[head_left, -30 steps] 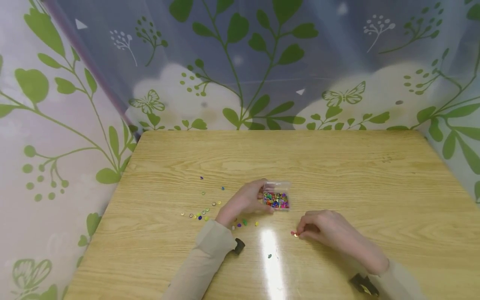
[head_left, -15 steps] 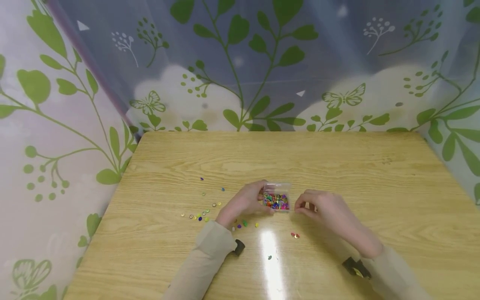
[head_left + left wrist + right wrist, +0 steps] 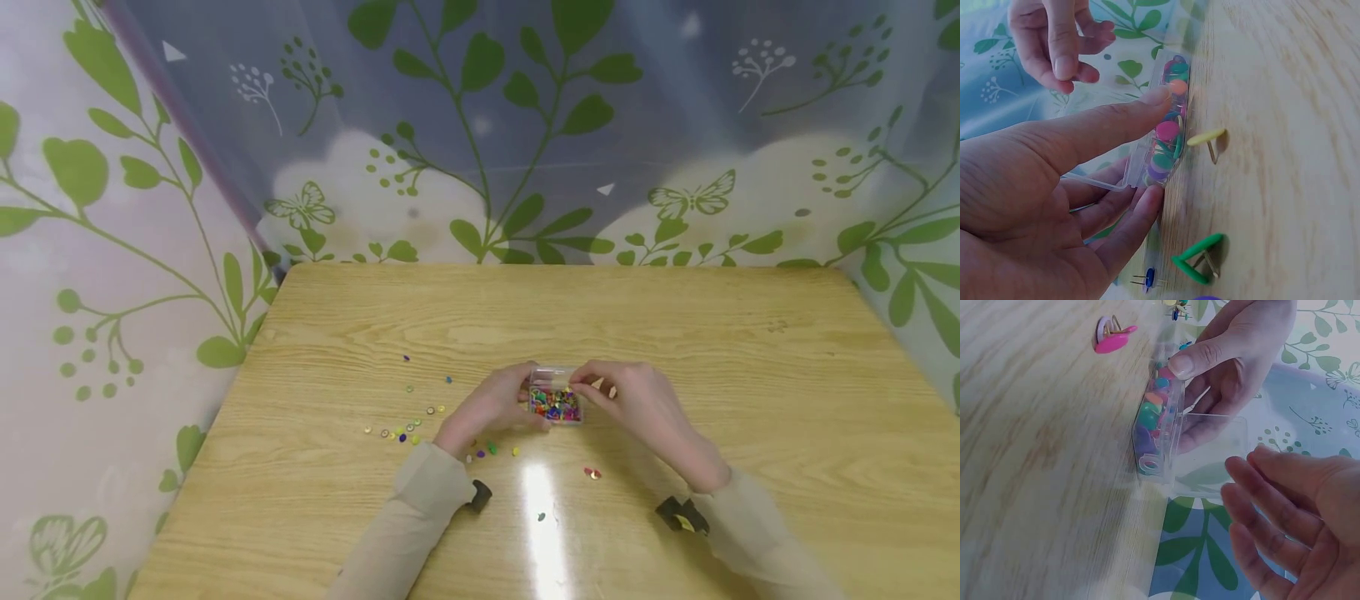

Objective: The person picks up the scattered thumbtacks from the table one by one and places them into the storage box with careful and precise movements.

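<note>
A small clear plastic box (image 3: pixel 567 422) full of coloured thumbtacks (image 3: pixel 553 409) sits on the table with its hinged lid (image 3: pixel 1210 456) raised at the back. My left hand (image 3: pixel 495 408) grips the box from its left side; in the left wrist view the thumb lies along the near edge and the other fingers are behind. My right hand (image 3: pixel 637 404) hovers over the box's right back corner beside the lid. Thumb and fingertips are close together there, and whether a tack is between them is hidden. Two pinkish-red thumbtacks (image 3: pixel 592 474) lie right of and nearer than the box.
More loose thumbtacks (image 3: pixel 410 427) are scattered left of the left hand. A green tack (image 3: pixel 1200 257) and a yellow tack (image 3: pixel 1207 137) lie near the box, and a dark green one (image 3: pixel 541 517) rests nearer the front. Patterned curtains stand behind the wooden table (image 3: pixel 712 333).
My right hand has left the reddish tacks on the table and moved away and leftward, up to the lid's right corner. The left hand still grips the box in the same place.
</note>
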The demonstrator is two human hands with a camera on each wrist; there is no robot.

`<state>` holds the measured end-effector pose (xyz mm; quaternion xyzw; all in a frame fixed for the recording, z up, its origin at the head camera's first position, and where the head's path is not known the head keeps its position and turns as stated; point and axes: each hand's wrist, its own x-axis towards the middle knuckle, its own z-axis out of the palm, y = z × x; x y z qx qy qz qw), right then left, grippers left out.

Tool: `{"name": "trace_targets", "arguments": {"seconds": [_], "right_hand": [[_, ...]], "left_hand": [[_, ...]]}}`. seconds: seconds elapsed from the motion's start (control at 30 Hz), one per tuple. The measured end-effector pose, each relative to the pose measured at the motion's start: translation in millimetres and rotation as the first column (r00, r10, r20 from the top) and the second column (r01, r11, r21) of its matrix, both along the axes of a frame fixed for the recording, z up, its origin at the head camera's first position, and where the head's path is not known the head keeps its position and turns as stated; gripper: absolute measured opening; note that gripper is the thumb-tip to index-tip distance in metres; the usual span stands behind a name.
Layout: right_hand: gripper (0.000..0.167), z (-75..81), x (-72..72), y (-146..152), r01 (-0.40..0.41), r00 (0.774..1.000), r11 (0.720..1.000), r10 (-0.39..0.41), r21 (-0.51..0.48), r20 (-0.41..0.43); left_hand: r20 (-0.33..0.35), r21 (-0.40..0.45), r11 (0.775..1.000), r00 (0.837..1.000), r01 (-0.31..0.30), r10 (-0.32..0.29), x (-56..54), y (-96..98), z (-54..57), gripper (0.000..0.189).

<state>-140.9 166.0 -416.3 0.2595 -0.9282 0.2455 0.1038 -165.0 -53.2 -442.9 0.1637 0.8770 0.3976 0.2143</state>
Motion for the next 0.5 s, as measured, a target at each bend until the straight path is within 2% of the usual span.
{"name": "trace_targets", "arguments": {"seconds": [0.23,0.4,0.5], "right_hand": [[0.009,2.4,6.7,8,0.002,1.000,1.000,-0.002,0.018,-0.015],[0.010,3.6,18.9,14,-0.082,0.995,0.994,0.085,0.073,-0.050],[0.012,1.5,26.0,16,-0.151,0.988,0.984,0.154,0.094,-0.027]], "left_hand": [[-0.011,-0.020,1.000,1.000,0.002,-0.002,-1.1,1.2,-0.8,0.069],[0.001,-0.037,0.999,1.000,-0.008,0.008,-0.1,1.1,0.4,0.068],[0.010,-0.038,0.999,1.000,-0.011,0.012,-0.1,0.9,0.5,0.067]]}}
